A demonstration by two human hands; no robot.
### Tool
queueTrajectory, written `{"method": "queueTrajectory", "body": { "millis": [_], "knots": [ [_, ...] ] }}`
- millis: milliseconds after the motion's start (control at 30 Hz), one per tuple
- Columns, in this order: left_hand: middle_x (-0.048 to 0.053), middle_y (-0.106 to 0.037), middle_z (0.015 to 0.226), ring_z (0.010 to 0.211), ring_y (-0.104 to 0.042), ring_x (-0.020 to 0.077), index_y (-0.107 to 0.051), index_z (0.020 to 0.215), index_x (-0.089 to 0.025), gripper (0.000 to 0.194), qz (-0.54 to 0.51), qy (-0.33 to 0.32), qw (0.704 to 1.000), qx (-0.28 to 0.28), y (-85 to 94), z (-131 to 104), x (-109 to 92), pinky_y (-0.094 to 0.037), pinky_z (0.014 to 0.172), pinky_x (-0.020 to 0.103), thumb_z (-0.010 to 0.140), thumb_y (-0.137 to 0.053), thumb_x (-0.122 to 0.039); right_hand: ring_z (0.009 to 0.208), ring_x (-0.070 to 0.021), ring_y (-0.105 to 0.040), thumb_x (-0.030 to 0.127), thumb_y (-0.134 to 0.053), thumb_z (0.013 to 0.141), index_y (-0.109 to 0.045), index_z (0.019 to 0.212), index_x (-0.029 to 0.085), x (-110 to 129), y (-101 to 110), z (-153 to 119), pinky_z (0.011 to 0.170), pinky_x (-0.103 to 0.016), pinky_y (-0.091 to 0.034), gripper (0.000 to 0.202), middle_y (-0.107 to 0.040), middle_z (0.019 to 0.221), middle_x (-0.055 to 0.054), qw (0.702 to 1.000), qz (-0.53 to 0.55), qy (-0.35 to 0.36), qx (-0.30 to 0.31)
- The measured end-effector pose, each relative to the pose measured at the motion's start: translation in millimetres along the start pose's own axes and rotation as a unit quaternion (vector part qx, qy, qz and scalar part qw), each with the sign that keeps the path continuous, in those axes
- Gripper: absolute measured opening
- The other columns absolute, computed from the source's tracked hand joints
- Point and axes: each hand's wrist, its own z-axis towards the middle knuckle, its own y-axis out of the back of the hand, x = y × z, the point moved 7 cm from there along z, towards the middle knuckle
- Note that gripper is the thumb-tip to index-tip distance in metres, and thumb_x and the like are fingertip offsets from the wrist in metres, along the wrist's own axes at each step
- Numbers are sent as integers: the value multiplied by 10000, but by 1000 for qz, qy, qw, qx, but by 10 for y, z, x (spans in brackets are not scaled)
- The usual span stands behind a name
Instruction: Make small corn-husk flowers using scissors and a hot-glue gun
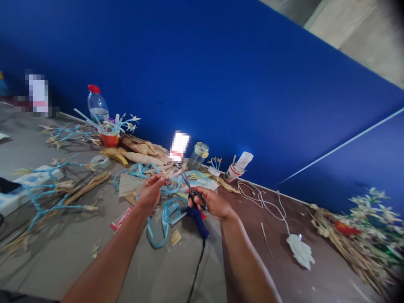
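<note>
My right hand (210, 202) has its fingers in the handles of dark scissors (187, 182), whose blades point up and left. To the left, the fingertips of my left hand (152, 192) are pinched together around something small and pale that I cannot make out. Below the scissors lies a blue hot glue gun (198, 221) with a black cord running towards me. Loops of light blue ribbon (162, 229) curl on the table under and between my hands. A scrap of dried husk (176, 237) lies in front of the ribbon.
Dried husks (143, 147), a red cup (109, 139), a bottle (97, 105), a glass jar (199, 155) and a paper cup (234, 171) stand or lie along the blue partition (202, 75). Blue-stemmed flower branches (41, 206) spread left. A white cable (265, 202) and husk bundle (344, 248) lie right.
</note>
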Motion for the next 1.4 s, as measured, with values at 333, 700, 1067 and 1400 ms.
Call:
{"method": "queueTrajectory", "body": {
  "millis": [333,700,1067,1400],
  "knots": [
    [-8,-623,579,592,-538,111,-692,638,-175,223,40,-5,999,6,0,0,14,-431,643,246,542,-825,-325,546,-108,-445,477,-637,757,-613,1004,155,-45,-127,152,521,-230,-307,406,-582,639,9,1000,-21,-11,-12],
    [-2,-640,633,605,-554,109,-706,680,-176,175,83,5,996,16,38,-3,61,-450,629,233,594,-798,-299,550,-105,-443,517,-681,695,-622,968,140,-116,-95,201,516,-225,-279,470,-562,596,17,1000,-3,-10,-11],
    [-6,-640,625,613,-552,111,-709,679,-187,177,92,-4,996,21,44,13,56,-453,624,233,593,-806,-308,539,-91,-449,512,-721,644,-648,931,112,-125,-42,175,532,-228,-308,497,-558,571,23,999,11,-31,-19],
    [-11,-636,596,607,-558,111,-696,661,-175,257,61,-1,998,-20,39,8,28,-434,639,245,516,-837,-334,540,-86,-447,498,-725,661,-658,940,123,-170,24,173,532,-222,-298,472,-545,567,31,999,5,-30,-22]
  ]
}}
